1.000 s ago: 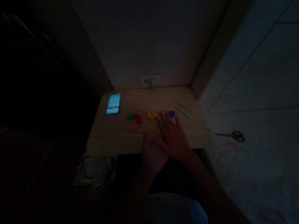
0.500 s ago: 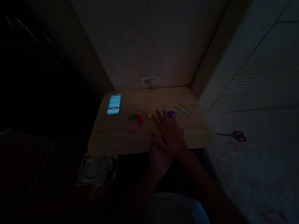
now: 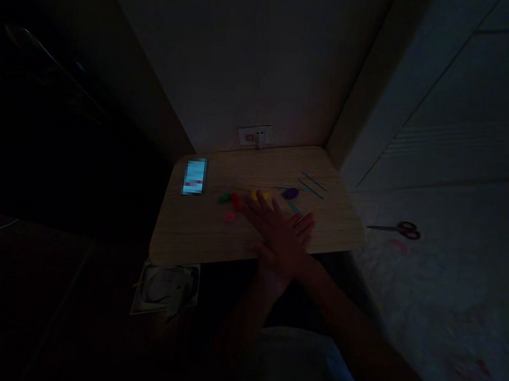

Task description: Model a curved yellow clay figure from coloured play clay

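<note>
Palm down, my right hand (image 3: 277,232) lies flat across my left hand (image 3: 306,226) above the front of a small wooden table (image 3: 195,233). The right fingers are stretched toward the upper left; the left fingers stick out underneath, to the right. Whatever may be between the palms is hidden. Around the hands lie soft-looking lumps, perhaps modelling clay: a yellow piece (image 3: 260,196) just beyond the right fingers, a red piece (image 3: 236,201) by the fingertips, a green piece (image 3: 224,198), a pink piece (image 3: 230,216) and a purple oval (image 3: 290,193).
Thin teal sticks (image 3: 311,189) lie at the table's right, and a lit phone (image 3: 195,176) at its left. A wall socket (image 3: 254,135) is behind. Scissors (image 3: 398,230) rest on the floor at right. A tray-like box (image 3: 166,289) stands low at left. The room is dark.
My right hand has turned and slid left over my left hand, whose fingers now show at the right. The purple oval is uncovered; a yellow-orange lump near the front is now covered.
</note>
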`<state>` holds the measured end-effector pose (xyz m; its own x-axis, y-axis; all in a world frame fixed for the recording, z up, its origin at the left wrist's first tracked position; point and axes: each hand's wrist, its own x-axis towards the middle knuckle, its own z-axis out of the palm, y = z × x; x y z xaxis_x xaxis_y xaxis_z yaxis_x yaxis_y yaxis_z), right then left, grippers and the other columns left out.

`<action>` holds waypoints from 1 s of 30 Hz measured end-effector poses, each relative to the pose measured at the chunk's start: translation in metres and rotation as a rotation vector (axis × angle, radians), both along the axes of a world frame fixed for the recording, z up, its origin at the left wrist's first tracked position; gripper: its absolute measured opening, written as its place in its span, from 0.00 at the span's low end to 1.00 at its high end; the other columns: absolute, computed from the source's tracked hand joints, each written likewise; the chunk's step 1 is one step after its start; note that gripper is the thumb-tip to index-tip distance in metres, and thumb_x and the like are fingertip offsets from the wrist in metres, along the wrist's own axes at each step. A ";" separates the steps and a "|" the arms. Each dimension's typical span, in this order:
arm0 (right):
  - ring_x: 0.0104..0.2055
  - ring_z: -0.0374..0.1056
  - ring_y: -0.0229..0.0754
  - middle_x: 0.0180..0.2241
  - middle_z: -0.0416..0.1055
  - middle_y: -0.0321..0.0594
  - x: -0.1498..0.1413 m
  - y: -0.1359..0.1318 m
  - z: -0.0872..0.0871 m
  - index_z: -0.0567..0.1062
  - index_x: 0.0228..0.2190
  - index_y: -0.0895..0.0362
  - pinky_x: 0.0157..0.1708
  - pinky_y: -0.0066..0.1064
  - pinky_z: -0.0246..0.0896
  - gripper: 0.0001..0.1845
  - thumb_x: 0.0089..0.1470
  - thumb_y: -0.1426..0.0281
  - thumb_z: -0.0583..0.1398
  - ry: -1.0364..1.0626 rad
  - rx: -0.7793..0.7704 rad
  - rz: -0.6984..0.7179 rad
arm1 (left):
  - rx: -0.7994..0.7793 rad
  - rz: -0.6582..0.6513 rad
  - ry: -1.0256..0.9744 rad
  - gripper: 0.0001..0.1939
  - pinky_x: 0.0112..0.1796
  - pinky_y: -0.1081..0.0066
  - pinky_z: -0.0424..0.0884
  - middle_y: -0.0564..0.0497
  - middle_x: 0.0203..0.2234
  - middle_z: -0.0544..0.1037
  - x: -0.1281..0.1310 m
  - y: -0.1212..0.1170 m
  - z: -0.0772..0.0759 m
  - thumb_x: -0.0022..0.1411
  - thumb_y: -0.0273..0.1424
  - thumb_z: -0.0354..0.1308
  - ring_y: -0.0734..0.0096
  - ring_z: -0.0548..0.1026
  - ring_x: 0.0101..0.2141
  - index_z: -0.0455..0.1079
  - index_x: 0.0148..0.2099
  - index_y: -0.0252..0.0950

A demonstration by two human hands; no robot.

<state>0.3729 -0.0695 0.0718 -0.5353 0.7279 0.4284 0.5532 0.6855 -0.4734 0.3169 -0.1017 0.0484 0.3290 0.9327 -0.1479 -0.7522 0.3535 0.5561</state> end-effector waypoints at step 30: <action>0.57 0.70 0.53 0.53 0.77 0.47 0.063 -0.002 -0.008 0.75 0.55 0.51 0.59 0.52 0.61 0.19 0.71 0.63 0.51 0.414 0.089 -0.504 | -0.080 0.059 -0.142 0.24 0.67 0.55 0.61 0.40 0.61 0.74 -0.030 0.010 0.001 0.73 0.41 0.46 0.56 0.67 0.66 0.74 0.57 0.32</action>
